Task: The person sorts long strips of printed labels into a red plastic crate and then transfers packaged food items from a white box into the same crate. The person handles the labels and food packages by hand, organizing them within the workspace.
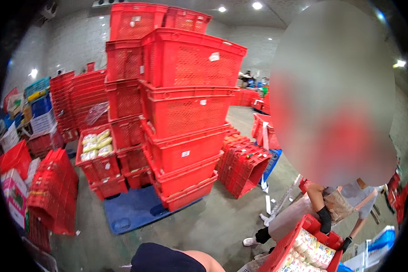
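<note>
Neither of my hands is in view; a dark sleeve (166,259) and a bare part of my arm show at the bottom edge. Before me a tall stack of red plastic crates (190,112) stands on a blue plastic pallet (132,212). At the lower right, a red crate (279,253) holds several printed white packages (306,243). A co-worker in an apron (340,205) stands behind that crate, with black-gloved hands at its rim.
Left of the stack, a red crate (100,170) holds yellowish wrapped packs (97,144). Nested red crates lie tipped on the floor at the left (54,192) and behind the stack (243,163). Paper or plastic scraps (268,204) litter the floor near the co-worker.
</note>
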### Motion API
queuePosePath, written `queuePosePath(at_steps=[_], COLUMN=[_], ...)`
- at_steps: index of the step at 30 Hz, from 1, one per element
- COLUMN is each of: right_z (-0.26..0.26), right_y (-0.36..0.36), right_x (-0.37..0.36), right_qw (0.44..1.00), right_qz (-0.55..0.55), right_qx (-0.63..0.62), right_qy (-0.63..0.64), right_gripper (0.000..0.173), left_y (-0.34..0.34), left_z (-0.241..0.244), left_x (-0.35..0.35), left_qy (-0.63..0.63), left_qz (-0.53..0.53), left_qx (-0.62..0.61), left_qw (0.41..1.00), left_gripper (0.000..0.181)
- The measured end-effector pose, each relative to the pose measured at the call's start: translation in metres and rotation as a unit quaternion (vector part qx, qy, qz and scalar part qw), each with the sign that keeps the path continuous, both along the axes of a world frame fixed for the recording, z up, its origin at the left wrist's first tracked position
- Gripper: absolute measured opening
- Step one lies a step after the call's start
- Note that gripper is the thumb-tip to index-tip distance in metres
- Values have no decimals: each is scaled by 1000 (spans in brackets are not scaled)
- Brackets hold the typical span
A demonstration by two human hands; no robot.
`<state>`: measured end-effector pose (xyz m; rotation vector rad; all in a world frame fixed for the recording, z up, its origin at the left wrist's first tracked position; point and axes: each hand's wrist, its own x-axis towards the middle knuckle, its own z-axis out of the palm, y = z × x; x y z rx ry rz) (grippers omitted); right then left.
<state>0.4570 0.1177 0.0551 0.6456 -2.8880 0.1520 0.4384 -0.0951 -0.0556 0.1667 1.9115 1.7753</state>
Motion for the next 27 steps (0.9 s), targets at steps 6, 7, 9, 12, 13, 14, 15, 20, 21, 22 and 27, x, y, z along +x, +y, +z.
queuePosePath(at_steps=[6, 7, 9, 12, 13, 14, 15, 20, 21, 22, 27], right_z=[-3, -5, -9, -14, -15, -17, -20, -35, -40, -45, -61], right_y=[-49, -60, -82, -111, -122, -134, -145, -218, -236, -253, -337], right_x=[-4, 1, 12, 36, 44, 52, 61, 113, 129, 141, 202], right_qw=[987, 983, 971, 954, 949, 944, 939, 906, 900, 890, 850], right_qz=[134, 155, 200, 245, 257, 268, 276, 324, 329, 342, 373], right_qx=[10, 9, 20, 37, 44, 52, 61, 116, 121, 138, 198], right_qy=[-83, -99, -130, -168, -178, -188, -197, -245, -258, -269, -313], right_gripper=[30, 30, 30, 31, 31, 31, 31, 33, 33, 33, 35], left_y=[-1, -5, -12, -25, -33, -42, -49, -104, -120, -136, -231], left_z=[-11, -12, -14, -17, -16, -17, -19, -32, -36, -39, -19], left_x=[54, 67, 91, 121, 131, 139, 146, 193, 205, 219, 283], left_qy=[-26, -29, -37, -48, -47, -48, -50, -43, -43, -42, -49], left_qz=[76, 89, 116, 149, 157, 164, 171, 205, 219, 234, 288], left_qx=[23, 25, 29, 36, 37, 40, 44, 68, 73, 77, 17], left_qw=[997, 995, 992, 987, 986, 985, 983, 975, 972, 968, 956], left_gripper=[35, 35, 34, 33, 33, 33, 32, 31, 31, 31, 35])
